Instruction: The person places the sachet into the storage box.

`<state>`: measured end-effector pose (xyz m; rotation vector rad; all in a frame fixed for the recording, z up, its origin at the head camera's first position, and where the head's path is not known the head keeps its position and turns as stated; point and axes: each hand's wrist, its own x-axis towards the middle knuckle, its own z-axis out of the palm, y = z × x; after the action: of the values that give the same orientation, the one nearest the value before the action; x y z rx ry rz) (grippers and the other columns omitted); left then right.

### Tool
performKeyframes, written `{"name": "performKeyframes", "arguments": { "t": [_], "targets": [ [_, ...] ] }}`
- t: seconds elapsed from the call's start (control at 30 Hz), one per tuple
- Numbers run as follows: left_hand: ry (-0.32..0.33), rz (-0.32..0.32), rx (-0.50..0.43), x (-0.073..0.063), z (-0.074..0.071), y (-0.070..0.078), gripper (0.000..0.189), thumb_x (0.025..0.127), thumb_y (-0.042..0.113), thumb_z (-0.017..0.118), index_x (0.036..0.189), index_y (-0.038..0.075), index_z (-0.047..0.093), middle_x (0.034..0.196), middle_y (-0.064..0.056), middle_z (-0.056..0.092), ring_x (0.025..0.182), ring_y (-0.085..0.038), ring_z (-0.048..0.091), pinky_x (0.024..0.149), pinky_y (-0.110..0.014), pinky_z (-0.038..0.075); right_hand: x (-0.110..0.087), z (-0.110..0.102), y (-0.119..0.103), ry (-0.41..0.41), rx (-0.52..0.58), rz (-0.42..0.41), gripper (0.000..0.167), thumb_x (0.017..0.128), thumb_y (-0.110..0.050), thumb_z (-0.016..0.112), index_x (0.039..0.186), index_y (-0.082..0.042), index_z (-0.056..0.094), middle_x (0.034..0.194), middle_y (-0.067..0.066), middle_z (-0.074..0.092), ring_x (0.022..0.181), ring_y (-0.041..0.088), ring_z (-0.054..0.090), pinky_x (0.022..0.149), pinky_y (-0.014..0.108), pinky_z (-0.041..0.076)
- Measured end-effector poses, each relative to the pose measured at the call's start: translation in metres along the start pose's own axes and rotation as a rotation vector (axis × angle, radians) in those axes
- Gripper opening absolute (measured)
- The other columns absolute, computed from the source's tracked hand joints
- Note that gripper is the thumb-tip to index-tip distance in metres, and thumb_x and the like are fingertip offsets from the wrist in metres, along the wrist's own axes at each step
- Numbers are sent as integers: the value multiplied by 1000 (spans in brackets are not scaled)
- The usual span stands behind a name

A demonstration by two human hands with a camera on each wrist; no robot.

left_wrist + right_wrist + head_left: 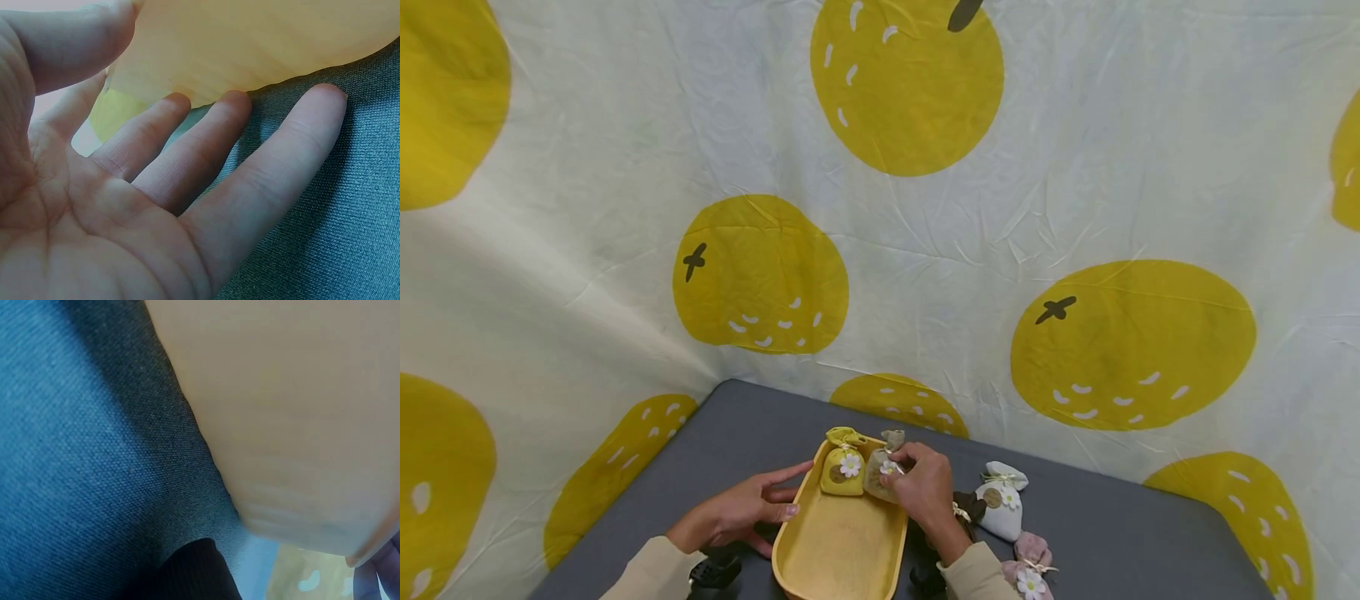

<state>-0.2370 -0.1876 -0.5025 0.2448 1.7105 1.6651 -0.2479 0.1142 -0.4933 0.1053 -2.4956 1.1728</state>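
A yellow oblong tray [842, 542] with rounded corners sits on the dark table. At its far end, a mustard drawstring pouch [838, 478] with a white flower stands inside on the left. Beside it is a grey-beige drawstring pouch [874, 477], which my right hand [927, 487] pinches near its flower, over the tray's far right corner. My left hand [737, 510] rests against the tray's left side, thumb at the rim. In the left wrist view, the fingers [269, 181] are extended along the outer wall. The right wrist view shows mostly the tray's outer wall [287, 425].
Right of the tray lie a white pouch [1002, 518], a pink pouch [1033, 550] and a dark brown pouch [974, 507], partly hidden by the right wrist. Behind the grey table [1112, 533] hangs a white cloth [925, 225] printed with yellow fruit.
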Motion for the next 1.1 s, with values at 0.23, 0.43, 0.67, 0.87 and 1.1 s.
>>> {"name": "performKeyframes", "arguments": {
  "t": [0.23, 0.43, 0.67, 0.87, 1.1],
  "targets": [
    [5, -4, -1, -1, 1, 2, 82, 103, 18, 67, 169, 22, 18, 166, -22, 38, 134, -42, 61, 82, -63, 60, -1, 2, 0, -4, -46, 1, 24, 67, -3, 93, 81, -16, 80, 79, -2, 77, 76, 13, 68, 68, 28, 55],
    [4, -3, -1, -1, 1, 2, 81, 104, 18, 66, 169, 22, 19, 166, -22, 38, 134, -42, 61, 82, -62, 61, -1, 2, 1, -19, -84, 1, 21, 68, -7, 93, 81, -17, 80, 79, -3, 76, 76, 12, 68, 69, 29, 54],
    [11, -9, -1, 0, 1, 1, 81, 103, 18, 67, 169, 22, 19, 165, -22, 39, 133, -41, 62, 82, -61, 61, -1, 2, 1, -19, -138, -31, 20, 69, -10, 94, 82, -17, 81, 79, -4, 77, 79, 17, 70, 72, 35, 57],
    [3, -9, -2, 1, 0, 0, 81, 104, 19, 67, 169, 23, 19, 166, -22, 39, 133, -41, 62, 82, -61, 61, -1, 3, 2, -18, -178, -57, 18, 70, -12, 93, 82, -17, 82, 81, -3, 77, 79, 18, 71, 72, 36, 58],
    [-6, -6, -3, 2, -2, -1, 82, 104, 20, 66, 169, 23, 17, 166, -21, 38, 133, -41, 62, 81, -61, 61, 0, 2, 2, -25, -257, -142, 15, 71, -13, 92, 82, -17, 83, 78, -2, 78, 72, 16, 70, 67, 32, 57]
  ]
}}
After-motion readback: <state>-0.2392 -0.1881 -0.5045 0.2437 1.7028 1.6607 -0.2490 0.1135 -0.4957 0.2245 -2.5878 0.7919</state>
